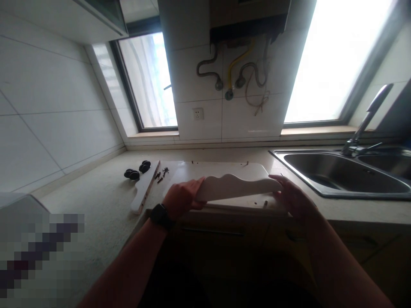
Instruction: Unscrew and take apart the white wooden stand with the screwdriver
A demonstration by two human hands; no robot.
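A white wavy-edged panel is held level between my two hands, above the near part of a larger white board. My left hand, with a dark watch at the wrist, is closed around its left end. At the other end, my right hand grips the tip. The board lies flat on the counter, with small dowels standing up near its edges. Left of the board lies another white shaped panel with a row of marks along its edge. Beside it are several small screws and dowels.
Several black caster wheels rest on the counter at left. A steel sink with a faucet is at right. Pipes hang below a wall unit at the back. A pixelated patch covers the lower left.
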